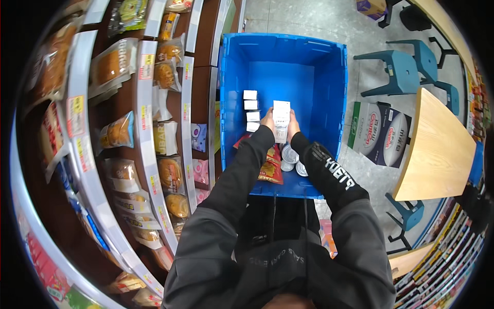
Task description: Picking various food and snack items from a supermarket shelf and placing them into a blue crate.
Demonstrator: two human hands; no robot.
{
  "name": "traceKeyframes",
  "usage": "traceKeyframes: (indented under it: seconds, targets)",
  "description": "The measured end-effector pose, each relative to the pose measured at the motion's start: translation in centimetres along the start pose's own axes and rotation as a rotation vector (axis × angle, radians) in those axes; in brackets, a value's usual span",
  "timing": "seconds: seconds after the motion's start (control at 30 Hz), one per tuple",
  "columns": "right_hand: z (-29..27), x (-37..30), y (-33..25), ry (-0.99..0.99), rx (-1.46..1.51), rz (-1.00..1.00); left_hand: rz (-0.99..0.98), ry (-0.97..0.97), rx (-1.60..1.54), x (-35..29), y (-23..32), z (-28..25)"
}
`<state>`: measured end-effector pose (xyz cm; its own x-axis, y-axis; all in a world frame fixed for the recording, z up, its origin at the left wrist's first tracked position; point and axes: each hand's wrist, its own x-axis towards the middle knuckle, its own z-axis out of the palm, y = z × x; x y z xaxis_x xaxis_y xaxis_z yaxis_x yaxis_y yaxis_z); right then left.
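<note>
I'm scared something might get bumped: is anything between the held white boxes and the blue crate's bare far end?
Nothing visible is. The left hand and right hand hold the white boxes; the blue crate is bare beyond. Small cartons sit left; red bags and round cans lie nearer.

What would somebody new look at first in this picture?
Probably the big blue bin, near the upper middle. Over it, the left hand and right hand hold white, boxy packaging between them. Wrapped bread on the shelves along the left side stands out too.
</note>
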<state>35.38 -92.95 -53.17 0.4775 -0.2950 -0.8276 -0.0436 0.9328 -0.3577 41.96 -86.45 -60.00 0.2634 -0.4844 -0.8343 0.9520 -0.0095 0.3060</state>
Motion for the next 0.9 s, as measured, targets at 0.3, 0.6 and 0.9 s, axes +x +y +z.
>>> traceKeyframes:
  seconds: [0.3, 0.6, 0.9]
  targets:
    - [-2.3, 8.7, 2.8, -0.067, -0.848, -0.376, 0.172, 0.032, 0.097, 4.5, 0.6, -3.7]
    - [-4.3, 8.6, 2.0, -0.125, -0.408, 0.356, 0.214, 0.168, 0.176, 4.5, -2.2, -3.5]
    - [-7.6, 8.7, 1.1, -0.187, -0.233, 0.358, 0.401, 0.325, 0.741, 5.1, -5.3, -3.4]
